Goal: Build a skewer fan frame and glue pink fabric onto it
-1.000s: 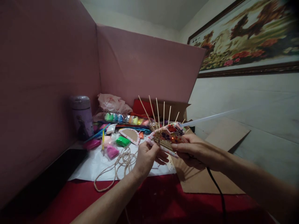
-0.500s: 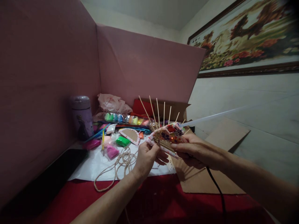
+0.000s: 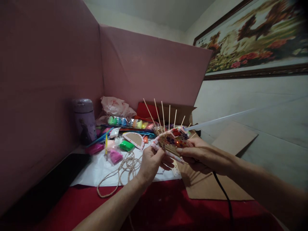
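My left hand (image 3: 154,162) pinches the near left edge of a half-round cardboard piece (image 3: 173,155) with pink-and-white patterned edging. Thin wooden sticks (image 3: 169,117) fan upward from its curved side. My right hand (image 3: 198,155) is wrapped round a hot glue gun (image 3: 180,136) with a flower-patterned body and a small red light. A long translucent glue stick (image 3: 221,120) juts from its back, and a black cord (image 3: 222,189) hangs below my hand. The gun lies across the cardboard piece; its nozzle is hard to make out.
A second half-round piece (image 3: 136,140) lies among colored clay packets (image 3: 126,146) on white paper (image 3: 89,173). Twine (image 3: 130,165) is coiled nearer me. A purple bottle (image 3: 84,122) stands left, by a black slab (image 3: 55,179). Cardboard (image 3: 216,186) lies right; pink panels (image 3: 154,67) stand behind.
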### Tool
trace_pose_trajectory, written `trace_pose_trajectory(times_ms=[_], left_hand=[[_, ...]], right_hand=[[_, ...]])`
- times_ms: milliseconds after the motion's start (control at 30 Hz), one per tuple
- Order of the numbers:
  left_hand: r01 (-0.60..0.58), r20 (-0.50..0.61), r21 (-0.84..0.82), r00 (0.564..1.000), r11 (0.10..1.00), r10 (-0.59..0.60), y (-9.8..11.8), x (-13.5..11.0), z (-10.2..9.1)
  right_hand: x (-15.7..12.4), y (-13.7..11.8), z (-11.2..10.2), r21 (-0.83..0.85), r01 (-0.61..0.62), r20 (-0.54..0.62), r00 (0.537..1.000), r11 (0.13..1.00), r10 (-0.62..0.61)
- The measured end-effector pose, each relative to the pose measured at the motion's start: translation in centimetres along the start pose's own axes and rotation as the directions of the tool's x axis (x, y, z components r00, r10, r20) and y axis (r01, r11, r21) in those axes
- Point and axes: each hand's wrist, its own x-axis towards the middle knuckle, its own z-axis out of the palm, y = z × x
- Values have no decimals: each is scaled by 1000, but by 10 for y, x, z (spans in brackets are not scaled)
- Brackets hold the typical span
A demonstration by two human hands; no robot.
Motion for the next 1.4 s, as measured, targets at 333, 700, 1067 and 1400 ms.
trace_pose_trajectory(times_ms=[333, 700, 1067, 1400], left_hand=[[11, -13, -12, 1000, 1000, -11, 3, -1, 1], [2, -16, -25, 1000, 1000, -2, 3, -1, 2], [-7, -15, -26, 1000, 1000, 7, 3, -1, 1], [-2, -12, -20, 1000, 1000, 1, 3, -1, 1]], right_hand=[[-1, -3, 3, 3, -18, 17, 1000, 1000, 18], [-2, -3, 2, -21, 5, 8, 1000, 1000, -5], [-1, -2, 1, 26, -27, 25, 999, 999, 26], [-2, -4, 2, 5, -11, 17, 1000, 1000, 11]])
